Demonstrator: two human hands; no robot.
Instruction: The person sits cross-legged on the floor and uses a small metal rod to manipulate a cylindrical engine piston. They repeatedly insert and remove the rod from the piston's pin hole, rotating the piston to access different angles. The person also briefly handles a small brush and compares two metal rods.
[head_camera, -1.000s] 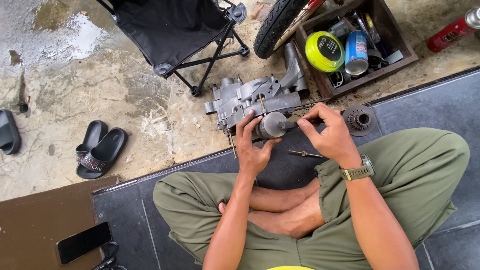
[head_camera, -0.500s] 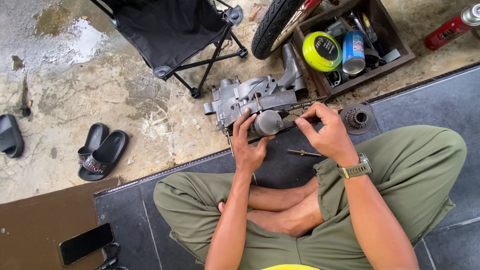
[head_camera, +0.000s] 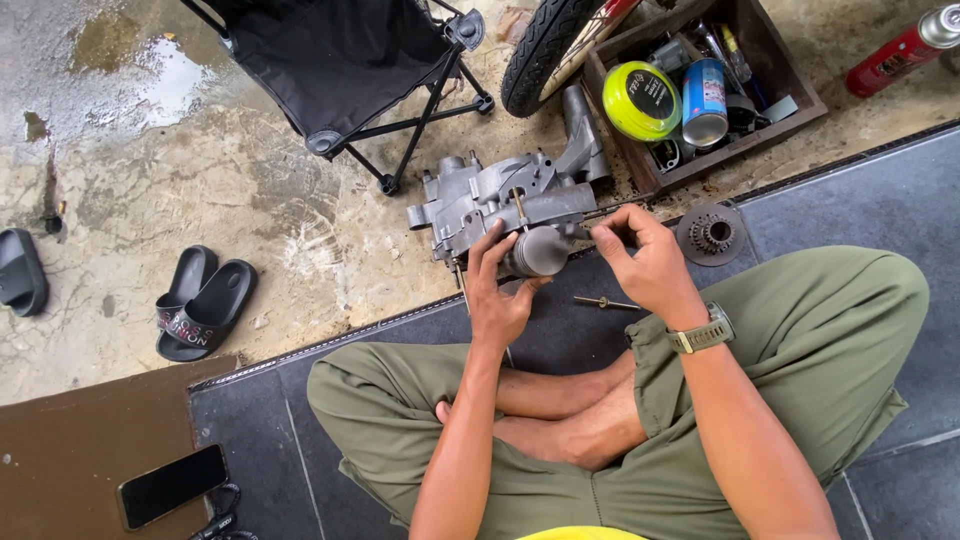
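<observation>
**A:** What's the biggest thing I'm looking down on?

**B:** I see my own crossed legs in olive trousers (head_camera: 800, 370) on the dark tiled floor (head_camera: 900, 200), and past the tile edge a wet concrete yard (head_camera: 200, 200). A black folding chair (head_camera: 340, 60) stands up there, a tyre (head_camera: 545, 45) leans in at the top, and beside it sits a wooden crate (head_camera: 770, 110) of cans and tubs, close enough for my right arm.

**A:** And the work itself?

**B:** A grey cast-metal engine casing (head_camera: 500, 200) lies right at the tile edge, straight in front of my knees. I judge it sits there so both arms can get at it without leaning.

**A:** How are the hands set?

**B:** My left hand (head_camera: 500, 290) is wrapped around a dull grey cylinder (head_camera: 540, 250) against the casing, fingers closed on it, probably to steady it. My right hand (head_camera: 645, 260) pinches a thin metal rod (head_camera: 600, 212) that runs into the casing; the fingertips are together on it.

**A:** Smaller bits?

**B:** A toothed sprocket (head_camera: 712, 232) lies just beyond my right wrist, and a loose bolt (head_camera: 605, 302) rests on the tile under that hand. Black sandals (head_camera: 205, 305) and a phone (head_camera: 172, 485) lie well off to the left.
</observation>
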